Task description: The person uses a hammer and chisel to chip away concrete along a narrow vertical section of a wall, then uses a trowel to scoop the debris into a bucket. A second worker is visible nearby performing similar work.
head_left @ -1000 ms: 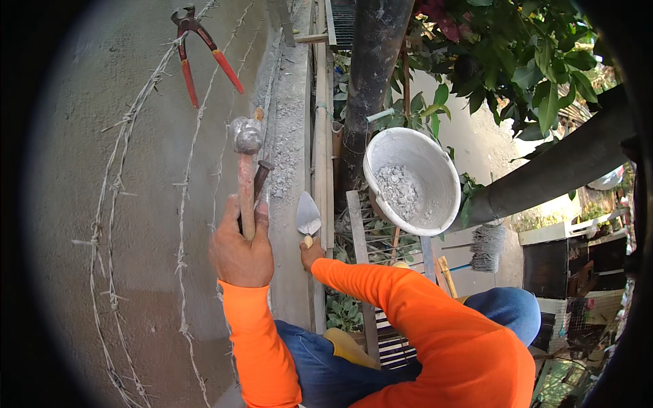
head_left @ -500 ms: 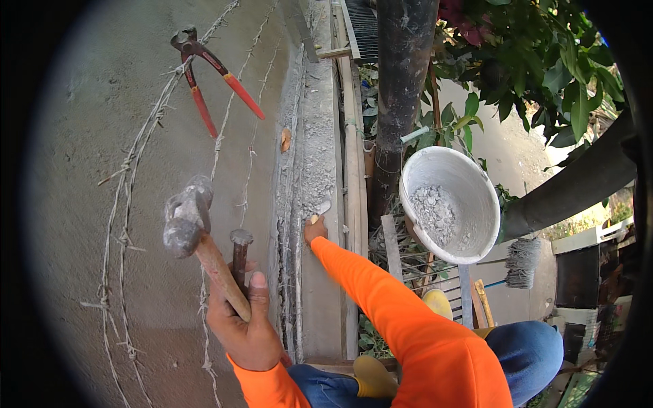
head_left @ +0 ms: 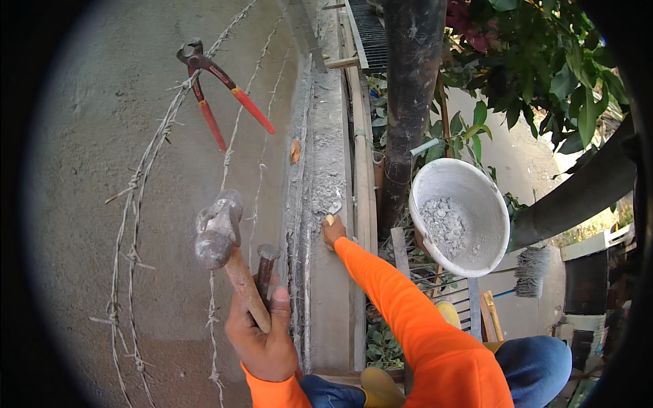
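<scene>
My left hand (head_left: 266, 343) is closed round the wooden handle of a short club hammer (head_left: 219, 231) with a worn metal head, and also round a dark steel chisel (head_left: 266, 262) with a flattened top. Both tools are held up beside the concrete wall, clear of the ledge. Farther right, my right hand (head_left: 333, 233) grips the handle of a small trowel (head_left: 336, 206). Its blade lies against loose grey rubble (head_left: 329, 189) on the narrow concrete ledge (head_left: 326, 285). My right fingers are partly hidden.
Barbed wire (head_left: 139, 173) runs along the wall, with red-handled pincers (head_left: 201, 62) hanging on it. A white bucket (head_left: 502, 228) holding rubble stands right of a dark post (head_left: 411, 88). A brush (head_left: 532, 272), leafy branches (head_left: 578, 88) and a thick dark pipe (head_left: 578, 194) are farther right.
The whole view has shifted slightly. My left hand has moved a little right with the hammer and chisel, and my right hand has pushed the trowel slightly farther along the ledge.
</scene>
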The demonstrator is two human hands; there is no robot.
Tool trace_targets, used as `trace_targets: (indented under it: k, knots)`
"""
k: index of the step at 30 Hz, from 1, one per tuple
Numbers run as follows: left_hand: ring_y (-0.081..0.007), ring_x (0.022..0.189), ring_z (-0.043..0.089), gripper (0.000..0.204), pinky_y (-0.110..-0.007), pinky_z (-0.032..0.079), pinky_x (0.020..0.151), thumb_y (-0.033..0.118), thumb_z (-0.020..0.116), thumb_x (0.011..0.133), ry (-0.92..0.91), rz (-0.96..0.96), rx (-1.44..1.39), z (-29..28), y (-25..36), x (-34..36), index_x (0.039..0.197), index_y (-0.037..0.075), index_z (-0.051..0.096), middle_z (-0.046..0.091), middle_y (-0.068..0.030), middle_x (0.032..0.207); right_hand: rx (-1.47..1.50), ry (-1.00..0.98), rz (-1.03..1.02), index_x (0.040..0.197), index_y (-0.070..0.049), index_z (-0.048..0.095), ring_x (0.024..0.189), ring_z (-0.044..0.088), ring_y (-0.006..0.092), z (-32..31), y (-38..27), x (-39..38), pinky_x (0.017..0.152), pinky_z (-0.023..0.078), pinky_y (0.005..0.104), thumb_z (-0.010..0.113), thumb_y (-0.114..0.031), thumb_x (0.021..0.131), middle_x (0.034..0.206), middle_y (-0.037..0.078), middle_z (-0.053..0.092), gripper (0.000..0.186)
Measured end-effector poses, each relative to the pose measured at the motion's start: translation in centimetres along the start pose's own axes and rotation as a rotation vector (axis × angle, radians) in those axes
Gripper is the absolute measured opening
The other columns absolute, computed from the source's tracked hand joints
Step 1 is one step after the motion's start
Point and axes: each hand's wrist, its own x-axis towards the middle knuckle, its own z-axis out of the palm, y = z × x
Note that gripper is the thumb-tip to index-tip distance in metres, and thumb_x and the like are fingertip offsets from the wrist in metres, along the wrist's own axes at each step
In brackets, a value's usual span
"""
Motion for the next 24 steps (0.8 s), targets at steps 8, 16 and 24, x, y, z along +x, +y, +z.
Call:
trace_targets:
  k: [8,16,24]
  knots:
    - [-0.0213,0.094,0.067,0.028,-0.033,0.051,0.086,0.009,0.065,0.096,-0.014,0.011,-0.009,1.3,-0.2,1.3,0.118,-0.007,0.064,0.071,-0.0163,0.103,0.074,-0.028,-0.046,0.129,-0.006,0.050,0.080,0.070,0.0357,-3.4,-6.2,-5.4,0.068,0.056,0.0454,0.066,-0.035,0.095,0.101,0.022,0.068,0.048]
    - [-0.0234,0.094,0.067,0.030,-0.034,0.051,0.087,0.011,0.065,0.097,0.044,0.127,-0.065,3.8,-1.5,3.1,0.121,-0.007,0.062,0.071,-0.0160,0.103,0.741,-0.218,-0.040,0.120,-0.014,0.045,0.054,0.053,0.0139,-18.4,-18.9,-23.9,0.044,0.045,0.0315,0.060,-0.032,0.100,0.077,0.004,0.052,0.030]
    - [-0.0221,0.094,0.065,0.026,-0.034,0.050,0.087,0.012,0.065,0.098,0.031,0.110,-0.057,3.9,-2.3,3.5,0.117,-0.006,0.063,0.069,-0.0137,0.103,1.093,-0.206,-0.069,0.123,-0.013,0.047,0.053,0.048,0.0127,-25.4,-18.0,-31.5,0.043,0.043,0.0291,0.047,-0.035,0.105,0.077,0.004,0.050,0.029]
